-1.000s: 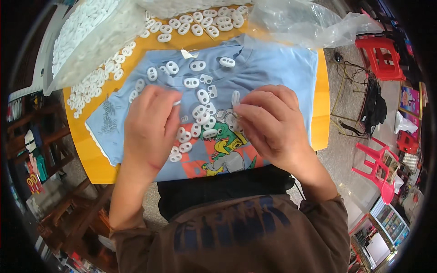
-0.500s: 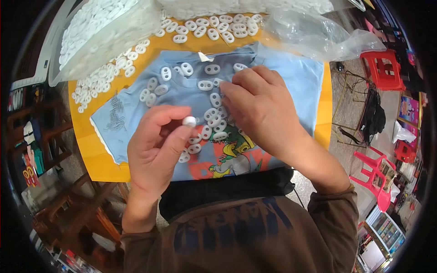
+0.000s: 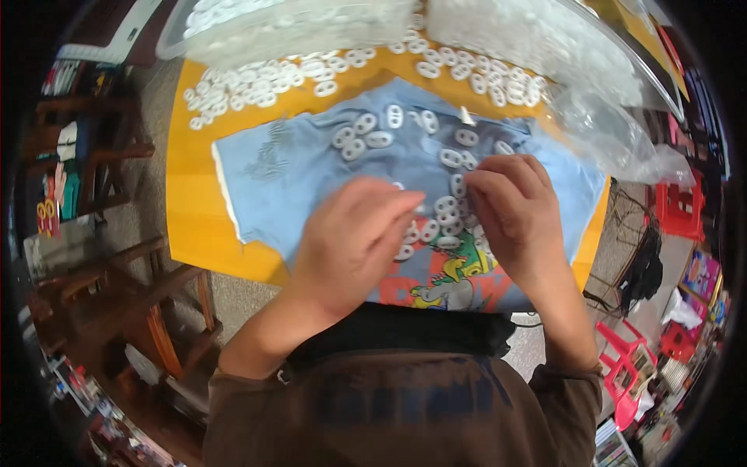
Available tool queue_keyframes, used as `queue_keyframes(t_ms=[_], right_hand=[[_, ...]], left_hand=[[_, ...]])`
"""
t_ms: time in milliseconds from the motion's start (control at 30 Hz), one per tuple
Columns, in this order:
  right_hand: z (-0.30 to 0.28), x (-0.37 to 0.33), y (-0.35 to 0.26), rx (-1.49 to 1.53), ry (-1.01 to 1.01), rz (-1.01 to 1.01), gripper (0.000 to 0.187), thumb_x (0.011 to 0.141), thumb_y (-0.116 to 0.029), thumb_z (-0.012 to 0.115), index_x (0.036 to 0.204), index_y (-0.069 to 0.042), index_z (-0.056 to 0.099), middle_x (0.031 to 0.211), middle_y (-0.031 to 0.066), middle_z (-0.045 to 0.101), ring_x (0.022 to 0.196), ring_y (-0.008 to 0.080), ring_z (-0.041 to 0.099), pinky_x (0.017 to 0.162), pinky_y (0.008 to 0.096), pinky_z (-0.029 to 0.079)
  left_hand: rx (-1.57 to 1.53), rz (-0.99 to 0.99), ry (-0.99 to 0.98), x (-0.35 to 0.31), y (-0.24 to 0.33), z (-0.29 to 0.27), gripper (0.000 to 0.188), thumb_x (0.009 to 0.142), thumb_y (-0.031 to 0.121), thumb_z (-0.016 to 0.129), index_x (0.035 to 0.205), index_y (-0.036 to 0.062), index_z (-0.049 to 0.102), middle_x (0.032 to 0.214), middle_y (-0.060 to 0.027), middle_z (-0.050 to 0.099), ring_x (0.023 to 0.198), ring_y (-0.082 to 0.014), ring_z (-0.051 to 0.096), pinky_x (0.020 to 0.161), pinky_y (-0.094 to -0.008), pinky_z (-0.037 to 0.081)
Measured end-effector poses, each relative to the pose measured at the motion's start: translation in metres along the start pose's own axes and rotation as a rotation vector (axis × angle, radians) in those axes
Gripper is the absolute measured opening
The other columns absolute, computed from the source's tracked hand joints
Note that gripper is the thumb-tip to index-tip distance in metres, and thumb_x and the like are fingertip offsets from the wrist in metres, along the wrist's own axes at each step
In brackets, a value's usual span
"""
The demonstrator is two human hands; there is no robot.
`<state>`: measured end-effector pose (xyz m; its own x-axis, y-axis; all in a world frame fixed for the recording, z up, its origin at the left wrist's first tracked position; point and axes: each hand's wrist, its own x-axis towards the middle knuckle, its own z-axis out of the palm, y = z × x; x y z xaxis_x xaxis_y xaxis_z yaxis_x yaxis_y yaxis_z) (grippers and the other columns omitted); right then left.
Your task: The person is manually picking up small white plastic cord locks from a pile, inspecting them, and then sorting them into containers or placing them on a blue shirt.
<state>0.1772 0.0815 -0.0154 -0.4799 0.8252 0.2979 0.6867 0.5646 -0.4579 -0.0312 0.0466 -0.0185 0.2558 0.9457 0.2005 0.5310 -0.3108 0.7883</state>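
Observation:
A blue T-shirt (image 3: 303,183) with a cartoon print lies flat, and oval white plastic pieces with two holes (image 3: 379,139) are scattered over it. Above the shirt's middle is my left hand (image 3: 350,237), blurred, its thumb and fingertips pinched together. A bit of a small white plastic piece (image 3: 420,208) shows at those fingertips; most of it is hidden. My right hand (image 3: 520,214) is closed, fingers bent down at the right side of the cluster of pieces. Whatever its fingertips hold is hidden. Thin grey wire-like bits (image 3: 271,152) lie in a small heap on the shirt's left sleeve area.
Under the shirt is a yellow tabletop (image 3: 191,226). More white pieces (image 3: 264,84) lie along its far side, before two translucent bins (image 3: 311,35) filled with them. A clear plastic bag (image 3: 615,140) sits at the far right. Red stools (image 3: 622,366) stand right of the table.
The view has shifted, so the table appears farther right. My left hand has turned and moved nearer my right hand, its fingertips still pinched. My right hand stays by the cluster.

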Motion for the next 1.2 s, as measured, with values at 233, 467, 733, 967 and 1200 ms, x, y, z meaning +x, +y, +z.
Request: queue_keyframes(t_ms=[233, 467, 733, 967, 1200], right_hand=[[0.000, -0.003, -0.015, 0.419, 0.015, 0.287, 0.025, 0.068, 0.011, 0.061, 0.090, -0.002, 0.057, 0.084, 0.0094, 0.057, 0.075, 0.0206, 0.055, 0.067, 0.0275, 0.045], [0.007, 0.013, -0.077, 1.473, 0.088, 0.755, 0.014, 0.081, 0.005, 0.060, 0.094, 0.001, 0.057, 0.094, 0.0072, 0.060, 0.083, 0.0107, 0.056, 0.075, 0.0228, 0.045], [0.039, 0.049, -0.086, 0.483, -0.072, 0.015, 0.025, 0.069, 0.002, 0.063, 0.092, -0.006, 0.059, 0.086, 0.0102, 0.058, 0.074, 0.0285, 0.055, 0.065, 0.0328, 0.043], [0.081, 0.094, -0.091, 0.123, -0.120, -0.178, 0.015, 0.069, -0.004, 0.064, 0.083, -0.005, 0.059, 0.076, 0.0092, 0.055, 0.072, 0.0281, 0.053, 0.065, 0.0367, 0.043], [0.090, 0.111, -0.091, 0.095, -0.217, -0.067, 0.010, 0.068, -0.007, 0.065, 0.075, -0.006, 0.058, 0.073, 0.0089, 0.056, 0.074, 0.0293, 0.055, 0.066, 0.0380, 0.043]], left_hand=[[0.091, 0.114, 0.109, 0.008, -0.003, 0.002, 0.025, 0.074, 0.002, 0.064, 0.099, 0.0035, 0.062, 0.089, -0.0105, 0.058, 0.069, -0.0222, 0.056, 0.060, -0.0297, 0.045], [-0.622, -0.136, 0.105, -0.019, 0.011, -0.007, 0.024, 0.082, 0.003, 0.061, 0.105, 0.0003, 0.057, 0.091, -0.0083, 0.057, 0.068, -0.0121, 0.054, 0.057, -0.0234, 0.043], [-0.787, -0.271, 0.469, -0.048, -0.016, -0.030, 0.013, 0.084, -0.001, 0.056, 0.097, 0.0000, 0.057, 0.093, -0.0103, 0.056, 0.073, -0.0128, 0.055, 0.067, -0.0229, 0.045], [-0.102, -0.339, 0.465, -0.056, -0.054, -0.071, 0.011, 0.080, -0.004, 0.059, 0.091, -0.0013, 0.060, 0.087, -0.0086, 0.060, 0.062, -0.0101, 0.053, 0.056, -0.0206, 0.044], [-0.126, -0.370, 0.502, -0.058, -0.060, -0.075, 0.012, 0.078, -0.003, 0.062, 0.089, 0.0014, 0.060, 0.082, -0.0061, 0.058, 0.060, -0.0085, 0.051, 0.054, -0.0194, 0.042]])
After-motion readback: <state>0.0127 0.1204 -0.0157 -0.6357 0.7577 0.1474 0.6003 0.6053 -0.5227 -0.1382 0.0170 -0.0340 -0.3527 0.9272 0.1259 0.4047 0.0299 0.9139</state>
